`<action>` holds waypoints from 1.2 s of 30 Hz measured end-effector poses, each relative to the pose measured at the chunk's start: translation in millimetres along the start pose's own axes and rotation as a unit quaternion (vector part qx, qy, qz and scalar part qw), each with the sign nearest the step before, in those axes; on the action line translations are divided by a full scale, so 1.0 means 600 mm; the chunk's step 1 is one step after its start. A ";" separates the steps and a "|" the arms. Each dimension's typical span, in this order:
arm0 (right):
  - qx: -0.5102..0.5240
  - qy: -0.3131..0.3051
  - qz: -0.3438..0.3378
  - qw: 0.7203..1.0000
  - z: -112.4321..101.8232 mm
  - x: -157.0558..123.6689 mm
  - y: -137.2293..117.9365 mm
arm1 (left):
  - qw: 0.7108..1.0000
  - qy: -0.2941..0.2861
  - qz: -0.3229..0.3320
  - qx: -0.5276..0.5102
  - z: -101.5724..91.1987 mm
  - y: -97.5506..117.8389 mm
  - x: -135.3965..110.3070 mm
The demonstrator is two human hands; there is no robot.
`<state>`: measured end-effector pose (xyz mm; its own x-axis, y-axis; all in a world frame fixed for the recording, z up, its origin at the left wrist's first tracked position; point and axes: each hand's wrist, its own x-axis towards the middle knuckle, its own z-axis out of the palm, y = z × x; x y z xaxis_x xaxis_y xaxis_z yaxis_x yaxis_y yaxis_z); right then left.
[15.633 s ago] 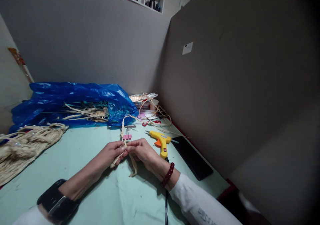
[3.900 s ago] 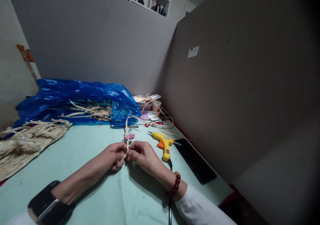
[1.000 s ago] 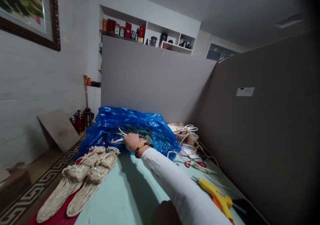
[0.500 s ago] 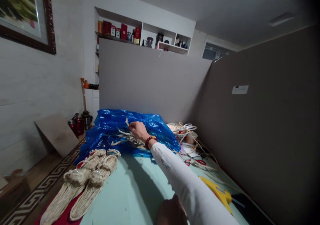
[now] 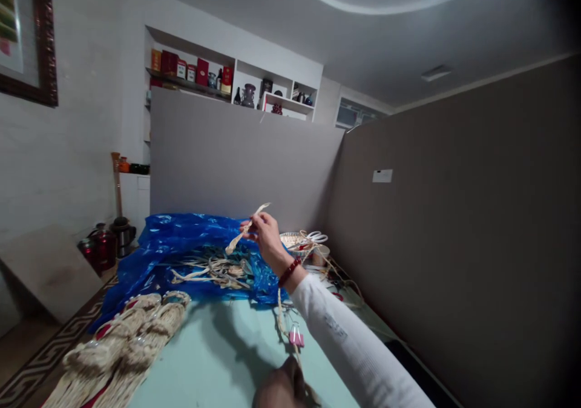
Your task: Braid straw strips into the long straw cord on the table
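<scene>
My right hand (image 5: pixel 264 232), in a white sleeve with a dark red bead bracelet, is closed in a pinch on a pale dried husk strip (image 5: pixel 234 243). It holds the strip above an open blue plastic bag (image 5: pixel 163 229) of loose husk strips (image 5: pixel 222 273). At the bottom edge is a blurred brown shape (image 5: pixel 275 391), perhaps my left hand in shadow; no fingers can be made out. A pale twisted cord (image 5: pixel 279 320) runs down to it, past a pink binder clip (image 5: pixel 296 338). Two woven straw sandals (image 5: pixel 131 347) lie at the left.
Behind the bag stands a grey partition (image 5: pixel 245 160), and another (image 5: pixel 454 214) rises along the right. A basket (image 5: pixel 290 241), white-handled scissors (image 5: pixel 316 236) and tangled cord sit at the back right. A pale green mat (image 5: pixel 204 359) covers the tabletop.
My right hand has risen out of the bag's strips, lifting the husk strip clear. The view has turned rightward and up, and the binder clip and cord now show beside my sleeve.
</scene>
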<state>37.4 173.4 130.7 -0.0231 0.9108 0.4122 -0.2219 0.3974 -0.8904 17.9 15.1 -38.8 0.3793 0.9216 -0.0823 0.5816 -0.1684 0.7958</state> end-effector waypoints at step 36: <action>-0.004 -0.119 0.175 0.977 -0.231 -0.357 0.005 | 0.984 -0.015 0.042 -0.175 -0.029 0.008 -0.020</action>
<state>177.1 -4.9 13.0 -0.3234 0.9393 0.1142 -0.1522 0.0674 -0.9861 3.8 9.4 -23.7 0.4393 0.8981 -0.0203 0.2658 -0.1084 0.9579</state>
